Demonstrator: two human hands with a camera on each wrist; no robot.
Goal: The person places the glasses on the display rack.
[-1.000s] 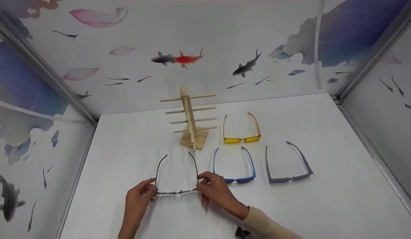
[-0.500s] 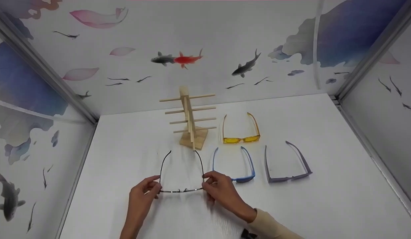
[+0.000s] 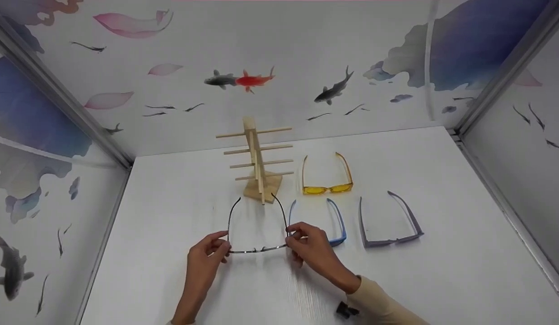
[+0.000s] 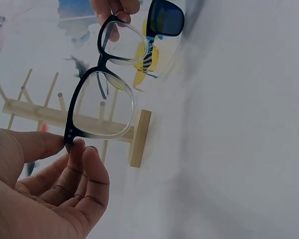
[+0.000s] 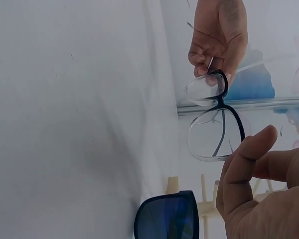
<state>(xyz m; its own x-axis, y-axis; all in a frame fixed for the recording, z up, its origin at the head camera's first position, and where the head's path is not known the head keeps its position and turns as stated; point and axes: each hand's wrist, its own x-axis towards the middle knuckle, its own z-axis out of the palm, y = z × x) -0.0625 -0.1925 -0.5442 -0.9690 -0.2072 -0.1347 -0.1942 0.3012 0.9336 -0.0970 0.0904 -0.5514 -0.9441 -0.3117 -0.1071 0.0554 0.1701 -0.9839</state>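
Clear-lens eyeglasses (image 3: 257, 251), black along the top and fading to clear below (image 4: 103, 62), are held up with both temples unfolded and pointing away. My left hand (image 3: 206, 262) pinches the left corner by the hinge between thumb and fingers. At the right corner my right hand (image 3: 316, 248) pinches the frame the same way, its fingers hiding that hinge. Beyond the temple tips stands a wooden display rack (image 3: 257, 155) with several rows of pegs, and no glasses hang on it. Blue sunglasses (image 3: 341, 225) lie behind my right hand, partly covered by it.
Yellow glasses (image 3: 327, 190) lie right of the rack. Grey-purple glasses (image 3: 392, 243) rest farther right, temples unfolded. A small black object (image 3: 347, 310) is by the right sleeve. Printed walls enclose the white table (image 3: 464, 271) at the back and sides.
Both hands have carried the eyeglasses to the right and away from me, so the temple tips now overlap the rack's base in the head view. Other glasses and rack stay put.
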